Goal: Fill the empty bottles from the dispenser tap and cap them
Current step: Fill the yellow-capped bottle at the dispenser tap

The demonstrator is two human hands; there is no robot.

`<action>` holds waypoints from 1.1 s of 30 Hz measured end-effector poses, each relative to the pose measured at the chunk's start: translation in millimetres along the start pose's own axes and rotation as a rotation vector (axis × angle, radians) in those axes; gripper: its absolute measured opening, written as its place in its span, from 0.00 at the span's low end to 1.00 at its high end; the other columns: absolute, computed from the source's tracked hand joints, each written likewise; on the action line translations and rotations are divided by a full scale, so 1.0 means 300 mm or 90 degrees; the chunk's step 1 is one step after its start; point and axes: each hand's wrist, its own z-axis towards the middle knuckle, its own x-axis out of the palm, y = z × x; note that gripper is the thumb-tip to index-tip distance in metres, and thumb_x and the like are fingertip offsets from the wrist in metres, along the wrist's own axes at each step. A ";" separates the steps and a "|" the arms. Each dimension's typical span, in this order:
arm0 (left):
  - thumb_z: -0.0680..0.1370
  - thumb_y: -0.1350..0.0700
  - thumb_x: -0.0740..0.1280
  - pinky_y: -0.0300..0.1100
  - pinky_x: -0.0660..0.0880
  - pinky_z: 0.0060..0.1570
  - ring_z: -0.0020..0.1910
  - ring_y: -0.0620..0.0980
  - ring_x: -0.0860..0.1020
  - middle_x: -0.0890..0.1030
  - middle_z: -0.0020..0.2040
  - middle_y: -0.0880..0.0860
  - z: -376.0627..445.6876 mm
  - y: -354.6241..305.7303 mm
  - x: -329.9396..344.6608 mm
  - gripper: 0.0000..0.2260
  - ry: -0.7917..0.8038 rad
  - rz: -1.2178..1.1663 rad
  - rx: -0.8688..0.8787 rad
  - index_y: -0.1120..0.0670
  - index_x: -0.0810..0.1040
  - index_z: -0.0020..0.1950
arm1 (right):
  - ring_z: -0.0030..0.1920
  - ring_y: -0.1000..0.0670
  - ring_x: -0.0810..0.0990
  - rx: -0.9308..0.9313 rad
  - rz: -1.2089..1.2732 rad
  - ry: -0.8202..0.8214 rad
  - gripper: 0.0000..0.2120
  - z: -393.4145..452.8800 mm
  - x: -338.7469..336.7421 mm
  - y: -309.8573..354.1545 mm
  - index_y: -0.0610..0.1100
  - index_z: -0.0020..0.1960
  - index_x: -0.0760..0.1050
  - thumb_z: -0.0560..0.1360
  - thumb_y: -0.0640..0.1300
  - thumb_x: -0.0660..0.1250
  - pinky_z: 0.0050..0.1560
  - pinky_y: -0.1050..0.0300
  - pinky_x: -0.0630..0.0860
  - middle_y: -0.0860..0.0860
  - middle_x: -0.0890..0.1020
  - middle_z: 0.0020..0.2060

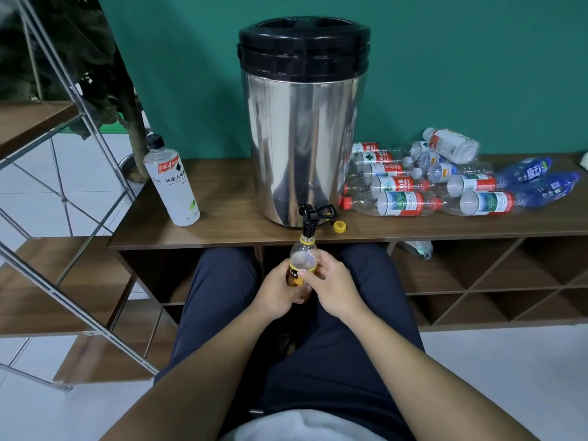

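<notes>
Left arm: bare forearm is stretched forward from the lower left, angled inward toward the middle.
Left hand (280, 291): fingers are curled round the lower part of a bottle (303, 259), gripped from the left side.
Right arm: bare forearm is stretched forward from the lower right, angled inward.
Right hand (334, 288): the bottle is held from the right, the thumb laid across its front; the back of the hand is turned up.
Legs: knees are spread apart beneath both hands.
</notes>
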 end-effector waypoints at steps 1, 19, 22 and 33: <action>0.80 0.68 0.77 0.41 0.83 0.43 0.46 0.47 0.86 0.87 0.52 0.55 0.001 0.001 0.000 0.19 -0.004 0.008 0.002 0.54 0.81 0.68 | 0.60 0.53 0.88 0.001 -0.002 -0.003 0.14 0.000 0.001 -0.002 0.55 0.63 0.83 0.81 0.41 0.77 0.68 0.40 0.83 0.56 0.90 0.57; 0.81 0.66 0.77 0.52 0.88 0.49 0.55 0.58 0.88 0.87 0.57 0.57 0.005 0.009 0.009 0.21 -0.005 -0.011 -0.014 0.51 0.79 0.71 | 0.60 0.52 0.88 -0.028 -0.008 -0.012 0.13 -0.006 0.007 -0.003 0.56 0.62 0.83 0.80 0.46 0.76 0.65 0.37 0.83 0.55 0.89 0.56; 0.81 0.66 0.77 0.48 0.87 0.48 0.57 0.60 0.87 0.87 0.57 0.56 0.000 0.005 0.009 0.22 -0.002 -0.016 -0.013 0.50 0.79 0.71 | 0.60 0.52 0.88 -0.026 -0.002 -0.013 0.13 -0.005 0.008 -0.006 0.56 0.62 0.83 0.80 0.44 0.76 0.65 0.36 0.83 0.55 0.90 0.57; 0.81 0.65 0.77 0.44 0.85 0.46 0.53 0.54 0.87 0.86 0.57 0.58 -0.005 0.000 0.008 0.22 -0.009 -0.009 -0.003 0.50 0.79 0.71 | 0.60 0.51 0.88 -0.029 0.015 -0.019 0.14 -0.004 0.013 -0.010 0.55 0.63 0.84 0.80 0.42 0.76 0.67 0.36 0.82 0.54 0.90 0.57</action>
